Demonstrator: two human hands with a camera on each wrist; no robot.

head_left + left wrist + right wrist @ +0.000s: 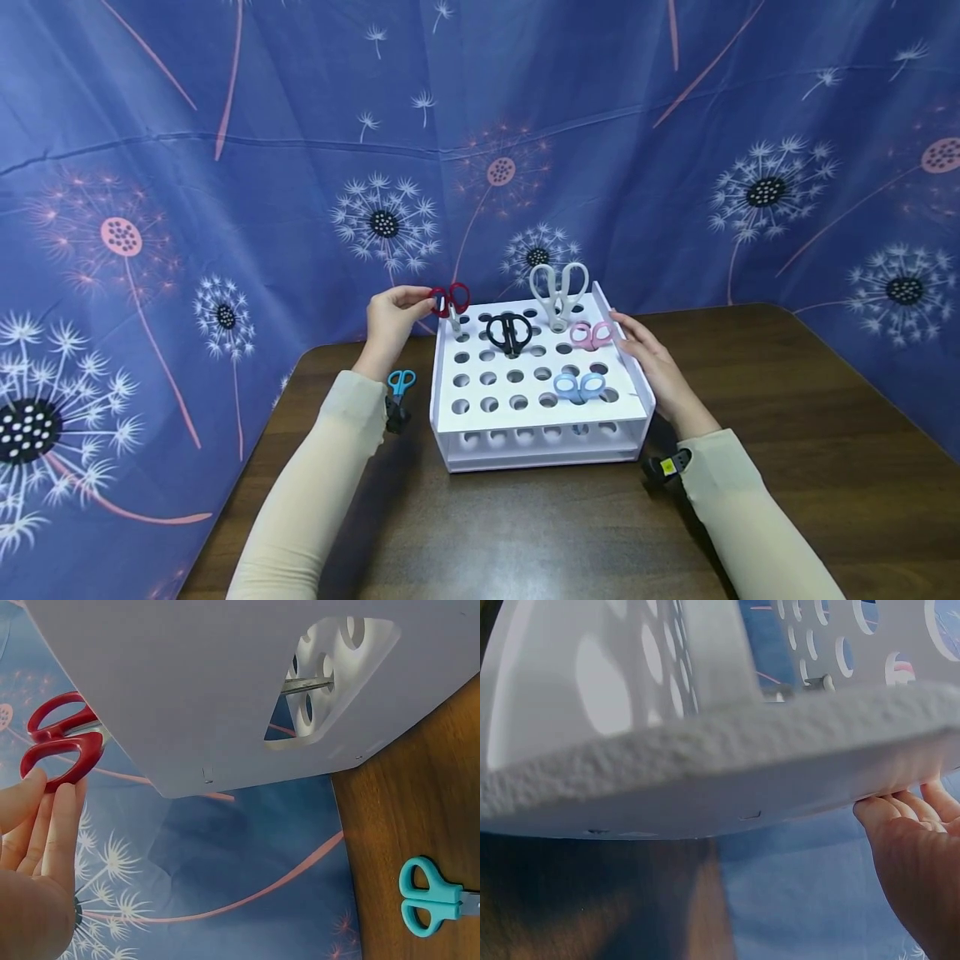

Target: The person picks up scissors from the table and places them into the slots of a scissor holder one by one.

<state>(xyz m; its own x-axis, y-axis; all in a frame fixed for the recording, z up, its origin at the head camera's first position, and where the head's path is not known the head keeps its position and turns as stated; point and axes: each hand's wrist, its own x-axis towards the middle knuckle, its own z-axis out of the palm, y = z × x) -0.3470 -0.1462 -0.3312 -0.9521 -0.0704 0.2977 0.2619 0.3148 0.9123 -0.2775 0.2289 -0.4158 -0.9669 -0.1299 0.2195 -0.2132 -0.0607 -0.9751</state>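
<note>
Red-handled scissors [450, 302] stand at the back left corner of a white rack [480, 429] with rows of round holes. My left hand [398, 319] pinches one of their handle loops between thumb and fingers. In the left wrist view, a metal blade [307, 684] shows through the rack's side cutout, its tip at a lower hole. On the other side, my right hand [654, 367] rests against the rack's right wall, fingers [892, 806] along its outer face. Black scissors [509, 333], white scissors [558, 292], pink scissors [592, 335] and light blue scissors [579, 386] also sit in holes.
Turquoise scissors [401, 383] lie on the brown wooden table [525, 525] left of the rack, close to my left wrist. A blue curtain [637, 208] with dandelion prints hangs behind the table and along its left side.
</note>
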